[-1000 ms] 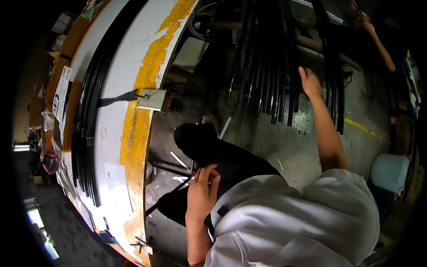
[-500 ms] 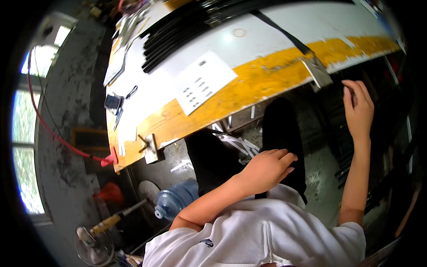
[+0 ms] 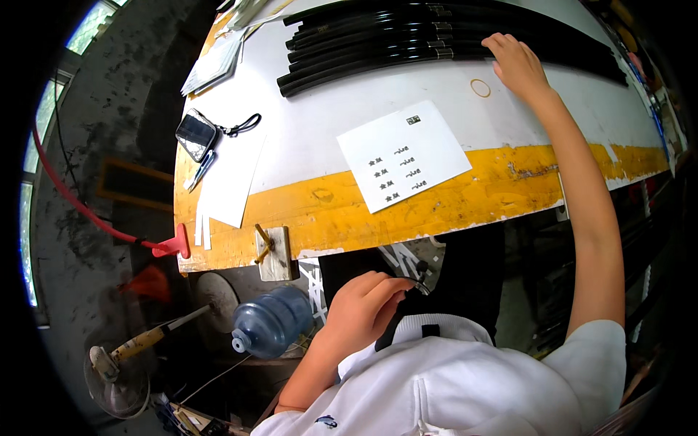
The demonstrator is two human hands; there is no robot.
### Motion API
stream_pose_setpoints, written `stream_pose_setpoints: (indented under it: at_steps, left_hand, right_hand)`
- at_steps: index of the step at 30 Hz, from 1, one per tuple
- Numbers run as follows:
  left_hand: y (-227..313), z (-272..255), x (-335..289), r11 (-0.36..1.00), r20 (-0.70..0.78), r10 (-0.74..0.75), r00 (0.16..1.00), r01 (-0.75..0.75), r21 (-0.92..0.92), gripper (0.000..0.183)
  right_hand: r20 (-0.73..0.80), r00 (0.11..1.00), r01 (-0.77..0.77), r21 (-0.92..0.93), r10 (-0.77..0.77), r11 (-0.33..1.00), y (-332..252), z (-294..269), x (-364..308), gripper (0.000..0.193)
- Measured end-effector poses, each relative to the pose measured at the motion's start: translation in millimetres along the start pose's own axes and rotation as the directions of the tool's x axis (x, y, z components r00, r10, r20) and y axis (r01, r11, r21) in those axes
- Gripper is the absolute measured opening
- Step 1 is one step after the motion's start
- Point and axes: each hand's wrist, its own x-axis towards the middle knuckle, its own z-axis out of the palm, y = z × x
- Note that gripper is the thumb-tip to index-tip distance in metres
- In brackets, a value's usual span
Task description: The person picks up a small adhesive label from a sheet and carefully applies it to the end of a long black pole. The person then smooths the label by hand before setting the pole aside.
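Note:
My right hand [image 3: 518,67] reaches across the table to a bundle of glossy black tubes [image 3: 363,58]. Its fingertips are at the nearer tubes, fingers bent and thumb apart, and nothing shows in its grip. Over my lap, my left hand [image 3: 367,309] is closed, with a thin dark piece [image 3: 422,285] at its fingertips that is too small to make out. A tan rubber band [image 3: 480,88] lies on the table just below the right hand. A printed white sheet [image 3: 403,156] rests nearer me, partly over the yellow border.
The white-topped table [image 3: 305,156] has a worn yellow front edge. At its left are a black pouch [image 3: 197,134], pens, paper strips and a wooden block [image 3: 275,254]. Below stand a blue water bottle [image 3: 273,322] and a fan [image 3: 116,378]. A red hose [image 3: 87,214] hangs at left.
My right hand has gone from beyond the table's front edge up to the tubes. My left hand has moved left. The black strap across the tabletop no longer shows, and the view has shifted.

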Motion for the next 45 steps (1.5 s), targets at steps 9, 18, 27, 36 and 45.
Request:
stream_pose_setpoints:
  at_steps: [9, 18, 27, 36, 45]
  left_hand:
    - [-4.3, -30.4, 22.9, 0.989, -0.108, 0.126, 0.986, -0.116, 0.095, 0.027]
    - [-15.9, -4.9, 78.9, 0.907, -0.114, 0.080, 0.990, -0.025, 0.420, 0.056]
    - [-37.3, 4.9, 73.5, 0.899, -0.111, 0.029, 0.993, 0.023, 0.437, 0.065]
    - [-38.6, 6.7, 74.1, 0.897, -0.118, 0.013, 0.993, 0.040, 0.440, 0.064]
    - [-38.7, 5.8, 74.3, 0.898, -0.120, 0.015, 0.993, 0.040, 0.439, 0.065]
  right_hand:
    - [0.111, 0.994, -0.044, 0.481, -0.011, 0.876, -61.7, -23.2, -3.0, 0.022]
    - [0.147, 0.989, -0.093, 0.764, -0.032, 0.639, -162.7, -76.1, -65.1, 0.022]
    - [0.070, 0.993, -0.115, 0.678, 0.091, 0.726, -201.9, -73.7, -72.9, 0.031]
    - [0.019, 0.972, -0.186, 0.667, 0.233, 0.722, -208.1, -62.8, -81.9, 0.029]
    - [-0.064, 0.973, -0.135, 0.625, 0.223, 0.769, -210.0, -59.8, -81.1, 0.023]
